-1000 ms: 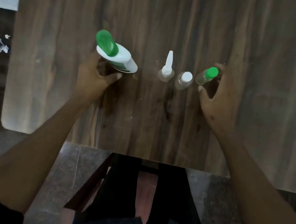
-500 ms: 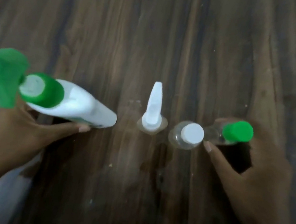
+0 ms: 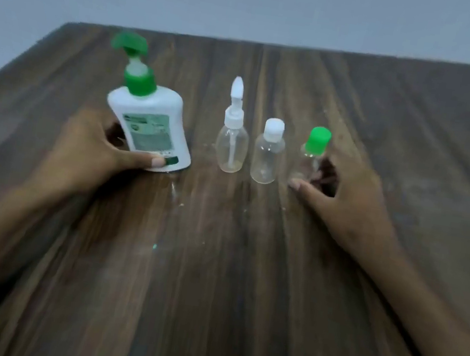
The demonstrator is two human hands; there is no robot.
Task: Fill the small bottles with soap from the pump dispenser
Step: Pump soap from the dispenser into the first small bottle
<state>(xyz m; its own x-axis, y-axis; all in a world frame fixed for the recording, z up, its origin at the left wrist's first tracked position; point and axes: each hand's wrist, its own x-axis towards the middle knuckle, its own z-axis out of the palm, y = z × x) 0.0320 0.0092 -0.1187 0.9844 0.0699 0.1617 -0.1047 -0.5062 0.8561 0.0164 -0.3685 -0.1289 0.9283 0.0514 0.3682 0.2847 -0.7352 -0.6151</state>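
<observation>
A dark wood counter [image 3: 244,270] under a pale wall. Your left hand [image 3: 88,153] grips the tilted dispenser [image 3: 150,125] — your right hand [image 3: 343,200] curls round the green-capped bottle [image 3: 310,158]. All three bottles are capped; a careless swing could topple the middle two.

A dark wood-grain worktop [image 3: 242,285] with rounded far corners fills the view. Pale specks [image 3: 173,191], perhaps drops or crumbs, dot its middle. A plain grey-blue wall [image 3: 254,1] stands behind.
</observation>
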